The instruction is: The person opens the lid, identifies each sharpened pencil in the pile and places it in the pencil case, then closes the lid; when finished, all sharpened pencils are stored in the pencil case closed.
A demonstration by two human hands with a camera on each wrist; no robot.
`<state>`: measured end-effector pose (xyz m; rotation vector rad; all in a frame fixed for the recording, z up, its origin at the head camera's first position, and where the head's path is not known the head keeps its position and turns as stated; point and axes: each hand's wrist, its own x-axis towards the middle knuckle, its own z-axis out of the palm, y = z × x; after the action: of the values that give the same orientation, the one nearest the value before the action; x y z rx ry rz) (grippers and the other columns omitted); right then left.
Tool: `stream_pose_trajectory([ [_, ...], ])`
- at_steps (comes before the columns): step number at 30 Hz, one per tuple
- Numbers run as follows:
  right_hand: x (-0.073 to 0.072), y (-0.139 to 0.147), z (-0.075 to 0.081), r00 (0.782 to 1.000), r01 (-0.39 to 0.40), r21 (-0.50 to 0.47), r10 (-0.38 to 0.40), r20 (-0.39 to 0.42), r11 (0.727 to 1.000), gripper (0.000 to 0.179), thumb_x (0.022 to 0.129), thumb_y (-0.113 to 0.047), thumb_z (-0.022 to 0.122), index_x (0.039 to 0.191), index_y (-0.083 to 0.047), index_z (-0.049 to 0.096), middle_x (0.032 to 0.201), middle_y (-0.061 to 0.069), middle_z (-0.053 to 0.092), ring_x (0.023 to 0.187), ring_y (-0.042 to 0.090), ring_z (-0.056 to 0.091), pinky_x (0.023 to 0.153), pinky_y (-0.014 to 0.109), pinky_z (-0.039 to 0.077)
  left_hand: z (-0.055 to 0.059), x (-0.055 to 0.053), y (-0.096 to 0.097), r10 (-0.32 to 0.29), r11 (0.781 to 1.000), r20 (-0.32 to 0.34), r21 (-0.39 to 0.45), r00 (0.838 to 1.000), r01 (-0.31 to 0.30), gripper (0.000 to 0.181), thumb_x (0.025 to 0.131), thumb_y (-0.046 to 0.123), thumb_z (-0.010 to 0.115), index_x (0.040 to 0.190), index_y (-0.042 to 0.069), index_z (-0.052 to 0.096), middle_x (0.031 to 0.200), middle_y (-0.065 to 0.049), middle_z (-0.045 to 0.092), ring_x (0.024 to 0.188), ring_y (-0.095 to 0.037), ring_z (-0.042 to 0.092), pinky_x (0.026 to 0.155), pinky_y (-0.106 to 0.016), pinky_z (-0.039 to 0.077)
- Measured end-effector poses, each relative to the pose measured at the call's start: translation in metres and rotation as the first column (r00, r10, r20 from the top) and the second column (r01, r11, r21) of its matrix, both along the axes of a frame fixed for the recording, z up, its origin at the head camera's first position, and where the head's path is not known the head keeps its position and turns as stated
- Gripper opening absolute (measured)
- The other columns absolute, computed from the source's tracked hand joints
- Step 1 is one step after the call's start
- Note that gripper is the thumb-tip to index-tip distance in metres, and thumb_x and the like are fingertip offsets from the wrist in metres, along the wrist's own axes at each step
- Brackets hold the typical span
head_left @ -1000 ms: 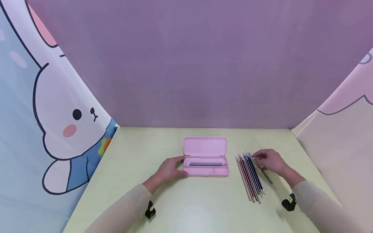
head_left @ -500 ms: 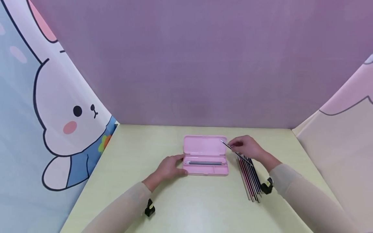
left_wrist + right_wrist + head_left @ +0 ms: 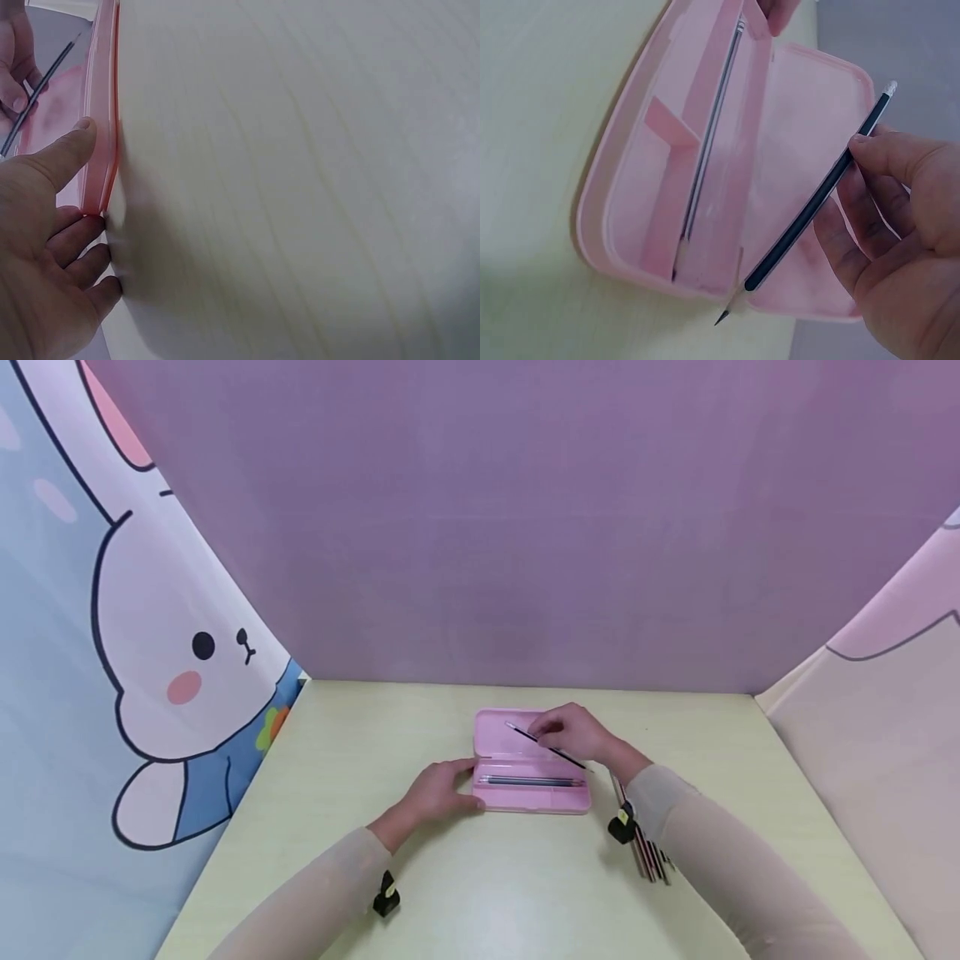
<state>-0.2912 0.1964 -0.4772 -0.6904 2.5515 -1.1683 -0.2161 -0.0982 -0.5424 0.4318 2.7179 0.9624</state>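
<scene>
A pink pencil case (image 3: 506, 798) lies open on the table, its lid (image 3: 495, 737) folded back away from the person. My left hand (image 3: 435, 792) holds the case's left end, with the thumb on the front wall and the fingers round the end. Between thumb and fingers, my right hand (image 3: 576, 732) pinches a dark pencil (image 3: 802, 216) above the case. That pencil slants, its white eraser end up and left, its sharpened tip toward the case's right end. Grey pencils (image 3: 718, 112) lie along the long rear compartment of the case.
Several more pencils (image 3: 651, 862) lie in a bundle right of the case, partly hidden under the right forearm. The pale wooden table (image 3: 480, 893) ends at a purple backdrop (image 3: 480, 568). A small black device (image 3: 622, 823) sits at the right wrist.
My right hand has lifted the pencil from beside the bundle and carried it left to above the pencil case. The left hand has stayed on the case.
</scene>
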Motion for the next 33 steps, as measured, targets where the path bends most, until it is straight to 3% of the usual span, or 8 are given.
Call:
stream_pose_trajectory([
  [9, 0.0, -0.021, -0.017, 0.994, -0.054, 0.037, 0.057, -0.092, 0.998, 0.019, 0.09, 0.0, 0.074, 0.104, -0.01, 0.082, 0.106, 0.004, 0.078, 0.103, 0.018, 0.069, 0.096, 0.04, 0.055, 0.0, 0.0, 0.001, -0.001, 1.0, -0.001, -0.011, 1.0, 0.001, 0.083, 0.082, 0.04, 0.086, 0.153, 0.013, 0.05, 0.15, -0.011, 0.057, 0.142, -0.036, 0.05, 0.117, -0.054, 0.042],
  [20, 0.013, -0.038, -0.024, 0.996, -0.078, 0.111, 0.083, -0.044, 0.991, 0.02, 0.09, 0.003, 0.073, 0.099, -0.012, 0.082, 0.099, -0.001, 0.079, 0.095, 0.013, 0.07, 0.09, 0.034, 0.06, -0.004, -0.001, 0.0, -0.019, 1.0, -0.002, -0.002, 1.0, 0.019, 0.085, 0.081, 0.041, 0.086, 0.153, 0.016, 0.05, 0.149, -0.011, 0.058, 0.14, -0.037, 0.051, 0.116, -0.055, 0.043],
  [24, 0.013, -0.04, -0.03, 0.992, -0.082, 0.16, 0.097, -0.086, 0.984, 0.018, 0.088, 0.001, 0.076, 0.094, -0.013, 0.083, 0.093, -0.005, 0.079, 0.089, 0.011, 0.069, 0.085, 0.031, 0.06, -0.005, 0.0, 0.001, -0.013, 1.0, -0.002, -0.013, 1.0, 0.013, 0.085, 0.08, 0.041, 0.086, 0.153, 0.015, 0.05, 0.149, -0.011, 0.058, 0.14, -0.036, 0.052, 0.116, -0.055, 0.043],
  [33, 0.021, -0.046, -0.031, 0.969, -0.022, 0.301, 0.094, -0.226, 0.953, 0.012, 0.087, -0.01, 0.081, 0.089, -0.022, 0.083, 0.091, -0.01, 0.079, 0.097, 0.013, 0.072, 0.098, 0.038, 0.056, -0.005, -0.003, 0.0, -0.008, 1.0, -0.014, 0.002, 1.0, 0.008, 0.085, 0.08, 0.041, 0.086, 0.153, 0.014, 0.05, 0.148, -0.011, 0.059, 0.14, -0.036, 0.052, 0.116, -0.054, 0.044],
])
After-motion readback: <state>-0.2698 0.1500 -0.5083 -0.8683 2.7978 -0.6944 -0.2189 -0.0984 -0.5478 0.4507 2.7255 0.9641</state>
